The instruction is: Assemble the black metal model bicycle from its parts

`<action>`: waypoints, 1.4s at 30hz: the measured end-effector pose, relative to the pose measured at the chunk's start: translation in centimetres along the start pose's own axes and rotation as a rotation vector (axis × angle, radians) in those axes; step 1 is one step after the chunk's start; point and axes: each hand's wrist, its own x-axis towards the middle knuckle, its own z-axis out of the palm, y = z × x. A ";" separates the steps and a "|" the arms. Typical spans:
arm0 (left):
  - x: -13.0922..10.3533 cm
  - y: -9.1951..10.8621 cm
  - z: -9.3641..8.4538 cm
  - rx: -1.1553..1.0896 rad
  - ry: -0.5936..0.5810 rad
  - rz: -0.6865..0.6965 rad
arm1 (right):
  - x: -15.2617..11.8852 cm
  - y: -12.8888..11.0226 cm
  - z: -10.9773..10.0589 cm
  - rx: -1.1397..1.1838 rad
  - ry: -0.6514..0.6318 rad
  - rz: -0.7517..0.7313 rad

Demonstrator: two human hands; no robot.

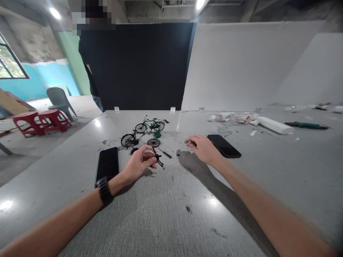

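**Small black part (159,160) pinched just above the table (150,221)**

The left hand (138,162) grips it between thumb and fingers, near a loose wheel (153,142) and black model bicycle (128,140); a green bicycle (151,125) stands beyond. The right hand (203,148) curls beside silver bits (188,147); I cannot tell whether it pinches any.

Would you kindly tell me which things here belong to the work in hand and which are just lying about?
Likely part of the work:
black part in the left hand
black bicycle
loose wheel
green bicycle
thin tool

Apparently just lying about:
left phone
right phone
clear plastic
white block
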 end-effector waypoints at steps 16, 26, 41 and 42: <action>-0.1 -0.5 0.0 -0.029 0.050 0.021 | 0.2 1.3 -2.0 -0.159 -0.067 0.121; -0.2 -0.2 0.1 -0.043 0.062 0.029 | 0.1 0.5 -1.6 -0.170 -0.128 0.133; 0.0 -0.4 0.2 -0.043 0.035 0.006 | -0.2 0.9 -4.7 -0.233 -0.440 0.200; 0.0 -0.4 0.2 -0.042 0.037 0.011 | -0.2 0.8 -4.7 -0.235 -0.461 0.201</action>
